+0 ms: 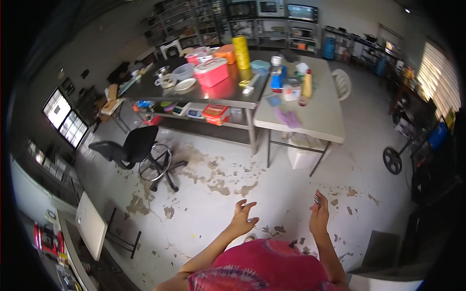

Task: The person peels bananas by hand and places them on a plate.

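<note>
Fingers [249, 206] of our left hand [241, 220] spread empty above the floor [272, 169], our right hand [319, 218] pinching a small metallic object [317, 198] between fingertips

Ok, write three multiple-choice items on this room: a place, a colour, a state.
1. Where is the black chair?
A. on the white table
B. on the floor near the metal table
C. against the person's hand

2. What colour is the lidded box on the metal table?
A. red
B. green
C. black

3. How is the left hand?
A. in a fist
B. flat on a table
C. open, fingers spread

Answers: 1 B, it stands on the floor; 2 A, box and lid are red; 3 C, its fingers are apart in the air.
</note>
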The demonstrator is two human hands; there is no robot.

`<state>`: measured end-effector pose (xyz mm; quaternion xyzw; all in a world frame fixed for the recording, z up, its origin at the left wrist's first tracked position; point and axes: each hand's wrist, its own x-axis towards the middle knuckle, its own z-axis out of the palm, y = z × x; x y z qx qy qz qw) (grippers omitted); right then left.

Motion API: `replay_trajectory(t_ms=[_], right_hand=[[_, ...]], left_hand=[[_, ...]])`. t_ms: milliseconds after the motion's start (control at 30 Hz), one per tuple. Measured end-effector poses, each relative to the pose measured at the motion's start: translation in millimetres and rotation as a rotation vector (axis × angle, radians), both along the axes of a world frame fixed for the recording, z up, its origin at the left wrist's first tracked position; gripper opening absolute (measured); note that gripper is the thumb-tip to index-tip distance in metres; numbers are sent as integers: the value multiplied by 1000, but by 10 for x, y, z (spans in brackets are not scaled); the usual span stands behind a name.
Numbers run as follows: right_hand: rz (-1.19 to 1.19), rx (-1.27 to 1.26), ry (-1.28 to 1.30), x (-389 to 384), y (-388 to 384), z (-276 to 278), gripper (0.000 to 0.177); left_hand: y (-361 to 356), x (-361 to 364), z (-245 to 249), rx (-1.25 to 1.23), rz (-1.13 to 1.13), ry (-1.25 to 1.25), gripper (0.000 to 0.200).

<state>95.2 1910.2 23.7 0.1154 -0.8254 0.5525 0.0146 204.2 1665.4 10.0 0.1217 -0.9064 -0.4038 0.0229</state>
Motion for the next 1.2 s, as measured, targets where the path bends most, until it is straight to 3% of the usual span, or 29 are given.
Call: replay_trajectory(t_ms=[67, 233, 467, 533, 600, 633, 733, 800, 867, 933, 1067, 1200], right_hand=[[57, 103, 252, -98, -506, -26, 38], [264, 141, 213, -133, -1851, -140, 39], [693, 292, 270, -636, -3204, -10, 44], [718, 284, 262, -1026, -3481, -92, 40], [708, 501, -18, -1483, -3783, -140, 38], [711, 516, -30, -1709, -4008, -50, 35], [624, 465, 21, -2392, -4809, -202, 33], [660, 397, 173, -2728, -5489, -347, 32], [701, 199, 463, -2873, -6259, -245, 31], [809, 378, 172, -2768, -6917, 192, 29], [979, 131, 229, -2576, -8063, 180, 28], [1018, 10, 198, -2740, -8845, 34, 31]], left_hand=[[-554, 194, -82, 2, 97, -13, 57], [-1505, 522, 158, 43, 380, -14, 56], [-2519, 273, -143, 113, 466, -15, 56], [-2850, 49, -172, 101, 479, 13, 56], [-3161, -145, -222, 85, 502, 33, 55], [-3351, -233, -223, 90, 523, 28, 55], [-4024, -535, -114, 91, 599, 27, 54], [-4404, -667, 65, 134, 690, -21, 53], [-4831, -764, -43, -4, 738, 51, 53], [-5224, -832, -127, -80, 794, 67, 51], [-5925, -1046, -138, 83, 967, 29, 51], [-6930, -1254, -443, 60, 902, -50, 51]])
